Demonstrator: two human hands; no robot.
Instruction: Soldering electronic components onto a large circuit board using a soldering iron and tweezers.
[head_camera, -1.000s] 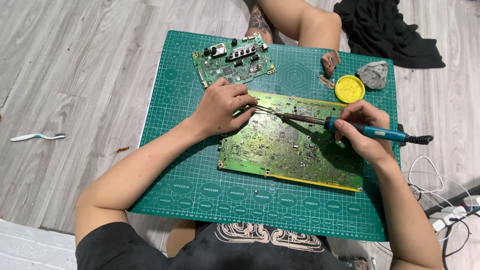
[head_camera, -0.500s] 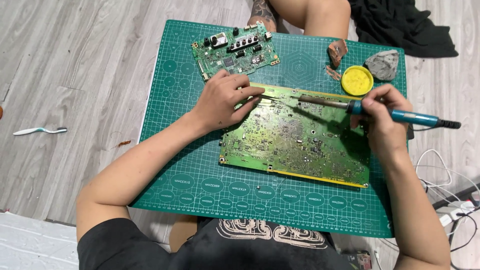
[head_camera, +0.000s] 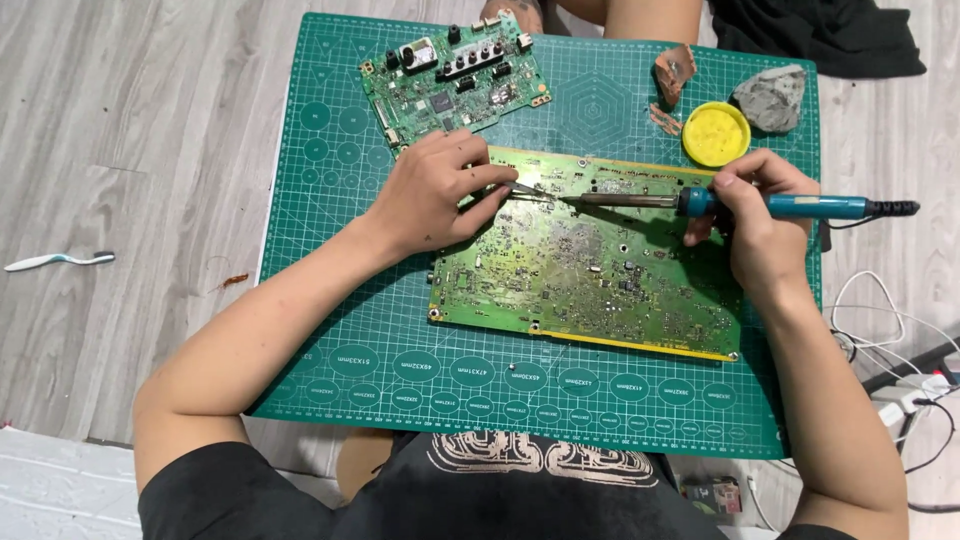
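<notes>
Right now the soldering looks underway: the right hand (head_camera: 760, 225) grips a blue soldering iron (head_camera: 790, 206), its tip touching the large circuit board (head_camera: 590, 270) on the green mat (head_camera: 330, 180). The left hand (head_camera: 430, 195) pinches something thin at the joint, too small to identify. Steady contact matters next.

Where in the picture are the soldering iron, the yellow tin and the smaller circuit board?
soldering iron (head_camera: 800, 207), head view, on its blue handle by the right hand.
yellow tin (head_camera: 716, 134), head view, on its yellow middle.
smaller circuit board (head_camera: 452, 77), head view, on its green middle.
</notes>
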